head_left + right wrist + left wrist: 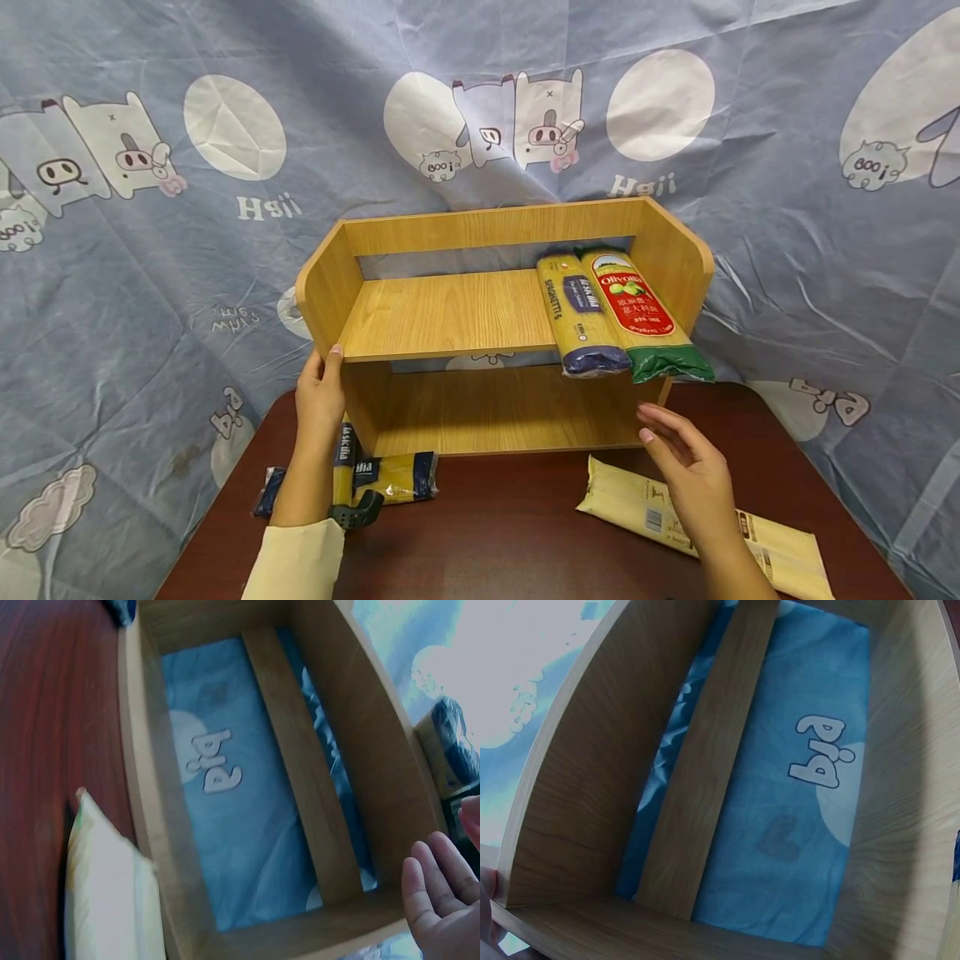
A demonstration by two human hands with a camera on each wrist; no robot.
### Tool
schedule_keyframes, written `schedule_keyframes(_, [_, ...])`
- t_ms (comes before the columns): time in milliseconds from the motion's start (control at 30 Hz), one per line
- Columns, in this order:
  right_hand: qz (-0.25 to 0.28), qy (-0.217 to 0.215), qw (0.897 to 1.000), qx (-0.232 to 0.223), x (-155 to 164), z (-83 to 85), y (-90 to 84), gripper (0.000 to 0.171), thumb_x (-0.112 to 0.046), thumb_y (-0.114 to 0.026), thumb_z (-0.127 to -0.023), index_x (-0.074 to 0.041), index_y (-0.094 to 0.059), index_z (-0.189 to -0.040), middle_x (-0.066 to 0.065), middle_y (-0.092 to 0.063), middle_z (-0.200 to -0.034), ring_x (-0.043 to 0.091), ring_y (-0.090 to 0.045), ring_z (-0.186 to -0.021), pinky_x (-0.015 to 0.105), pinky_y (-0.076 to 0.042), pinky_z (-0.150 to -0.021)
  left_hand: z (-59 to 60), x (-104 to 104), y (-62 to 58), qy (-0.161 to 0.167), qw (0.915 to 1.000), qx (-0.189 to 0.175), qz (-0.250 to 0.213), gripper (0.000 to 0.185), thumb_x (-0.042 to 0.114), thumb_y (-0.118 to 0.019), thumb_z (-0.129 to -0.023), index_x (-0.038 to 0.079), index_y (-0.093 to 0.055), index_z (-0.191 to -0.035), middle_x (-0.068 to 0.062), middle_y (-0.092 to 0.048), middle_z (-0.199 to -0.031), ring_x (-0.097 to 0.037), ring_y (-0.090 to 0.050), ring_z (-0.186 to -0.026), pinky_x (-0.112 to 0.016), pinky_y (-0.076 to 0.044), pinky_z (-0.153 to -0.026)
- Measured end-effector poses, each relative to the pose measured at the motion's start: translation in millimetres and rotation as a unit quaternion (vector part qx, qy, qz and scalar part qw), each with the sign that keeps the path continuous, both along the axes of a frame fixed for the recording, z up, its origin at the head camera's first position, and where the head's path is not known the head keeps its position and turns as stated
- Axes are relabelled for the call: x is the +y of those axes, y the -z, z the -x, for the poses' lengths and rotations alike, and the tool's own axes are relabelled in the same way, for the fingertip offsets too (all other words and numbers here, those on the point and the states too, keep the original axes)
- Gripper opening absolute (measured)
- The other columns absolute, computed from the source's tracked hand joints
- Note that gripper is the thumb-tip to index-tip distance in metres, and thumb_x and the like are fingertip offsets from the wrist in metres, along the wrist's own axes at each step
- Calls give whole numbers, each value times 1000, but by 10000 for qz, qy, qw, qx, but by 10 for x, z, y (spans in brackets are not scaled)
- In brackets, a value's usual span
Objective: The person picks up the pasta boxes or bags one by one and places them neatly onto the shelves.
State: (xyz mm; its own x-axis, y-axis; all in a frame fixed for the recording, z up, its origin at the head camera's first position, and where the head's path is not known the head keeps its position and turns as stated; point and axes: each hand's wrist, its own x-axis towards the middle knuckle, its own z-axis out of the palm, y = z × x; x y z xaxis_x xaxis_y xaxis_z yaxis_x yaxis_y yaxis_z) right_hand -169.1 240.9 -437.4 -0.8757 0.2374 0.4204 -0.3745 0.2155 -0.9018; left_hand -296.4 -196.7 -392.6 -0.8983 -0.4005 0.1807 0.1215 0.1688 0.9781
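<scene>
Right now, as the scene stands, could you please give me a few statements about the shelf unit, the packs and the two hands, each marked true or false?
1. The left hand grips the shelf unit at its left side. True.
2. The right hand holds a pack. False: it holds nothing.
3. A La Sicilia pack and the Olivoilla pack lie side by side on the upper board. True.
4. In the head view, that La Sicilia pack is right of the Olivoilla pack. False: it is on the left.
5. The cream-coloured pack lies on the dark table. True.
</scene>
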Motion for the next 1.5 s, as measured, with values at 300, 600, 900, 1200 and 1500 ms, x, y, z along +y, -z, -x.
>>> schedule_keyframes(300, [-1089,499,9910,-589,185,-123,153,38,-21,-63,-101,-17,-62,-138,-9,-66,-132,-7,-61,-117,7,-48,-91,-1,2,10,12,10000,-69,2,53,53,-49,-103,26,-52,-148,-14,-57,-143,-31,-52,-129,-50,-38,-112])
schedule_keyframes(600, [-2023,843,9711,-942,395,-243,263,41,-29,-64,-101,-27,-58,-141,-10,-62,-136,-19,-53,-109,2,-44,-84,-22,-17,11,-54,9999,-102,42,56,53,-50,-102,26,-49,-151,-14,-55,-146,-32,-51,-131,-51,-38,-114])
schedule_keyframes(900, [-2429,915,9601,-1038,575,-296,352,45,-32,-67,-99,-26,-57,-142,-8,-60,-135,-27,-45,-107,3,-46,-77,-13,-6,-5,33,10000,-54,-27,54,53,-50,-102,27,-50,-150,-14,-56,-144,-32,-51,-130,-51,-39,-112])
schedule_keyframes(1200, [-2926,540,9375,-1807,742,-359,436,52,-46,-64,-97,-25,-55,-144,10,-57,-143,-25,-44,-102,17,-52,-74,-14,-6,19,-37,10000,-55,23,55,53,-50,-102,26,-50,-150,-15,-55,-146,-33,-52,-130,-51,-39,-112])
schedule_keyframes(1500, [-3464,134,9150,-2064,942,-415,557,55,-45,-65,-97,-19,-54,-145,15,-56,-143,38,-56,-124,59,-53,-88,-12,1,6,-76,10000,-3,12,54,52,-51,-102,26,-51,-149,-15,-56,-145,-33,-52,-129,-50,-39,-111])
